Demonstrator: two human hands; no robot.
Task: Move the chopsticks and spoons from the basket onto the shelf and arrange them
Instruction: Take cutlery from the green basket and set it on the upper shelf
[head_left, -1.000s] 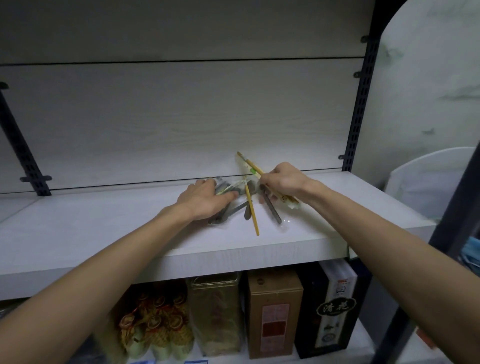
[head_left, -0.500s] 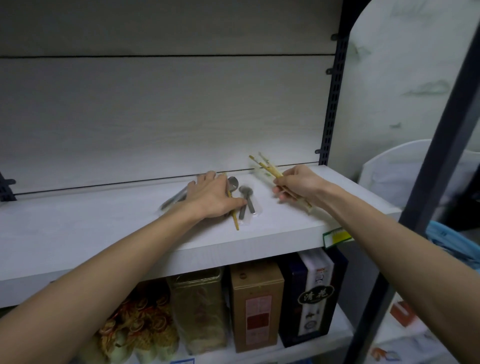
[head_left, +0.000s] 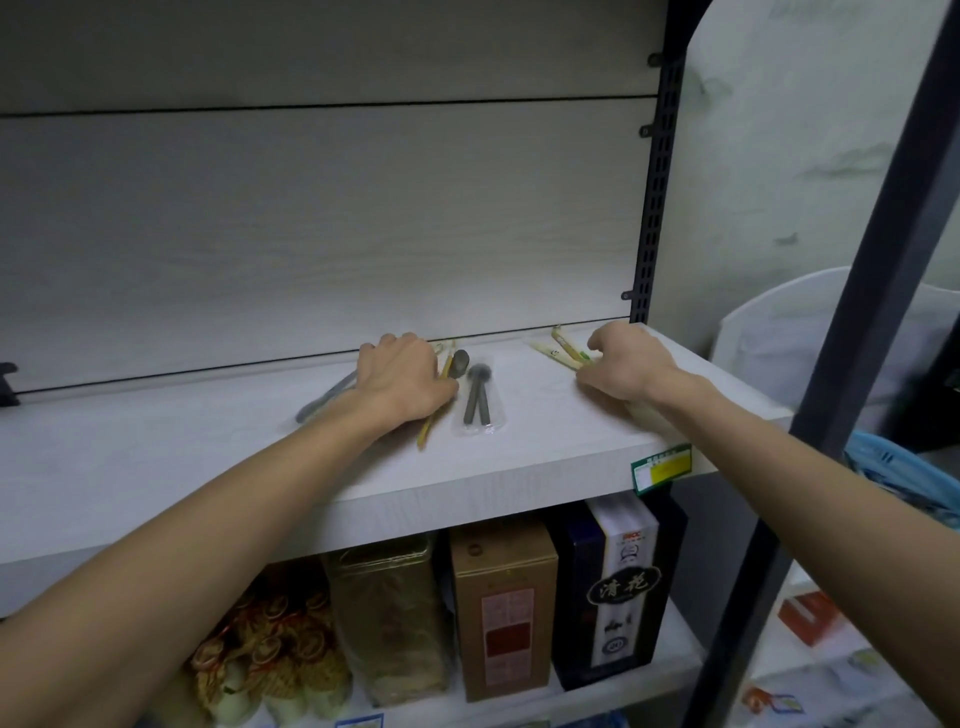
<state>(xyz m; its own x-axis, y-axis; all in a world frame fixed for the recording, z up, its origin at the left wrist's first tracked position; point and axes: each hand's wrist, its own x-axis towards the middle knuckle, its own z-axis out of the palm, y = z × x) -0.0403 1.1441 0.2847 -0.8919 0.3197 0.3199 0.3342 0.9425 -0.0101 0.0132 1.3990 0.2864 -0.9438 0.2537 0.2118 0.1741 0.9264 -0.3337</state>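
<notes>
On the pale wooden shelf (head_left: 208, 467) my left hand (head_left: 402, 382) lies over a yellow chopstick (head_left: 434, 415) and a grey spoon (head_left: 460, 364); another grey handle (head_left: 324, 397) sticks out to its left. A clear packet with grey spoons (head_left: 478, 400) lies free just right of that hand. Further right, my right hand (head_left: 631, 366) grips a bundle of wrapped chopsticks (head_left: 563, 353) lying low on the shelf, tips pointing to the back wall. The blue basket (head_left: 904, 480) shows at the far right, partly hidden by my arm.
A dark upright post (head_left: 852, 364) crosses the right side in front of me. The lower shelf holds boxes (head_left: 501, 608), a dark box (head_left: 621, 587) and gold-wrapped goods (head_left: 270, 654). A green-yellow price tag (head_left: 661, 467) sits on the shelf's front edge.
My right hand has carried the chopstick bundle to the right, away from the spoons, and lowered it to the shelf. My left hand stays over the chopstick and spoon. The camera turned right.
</notes>
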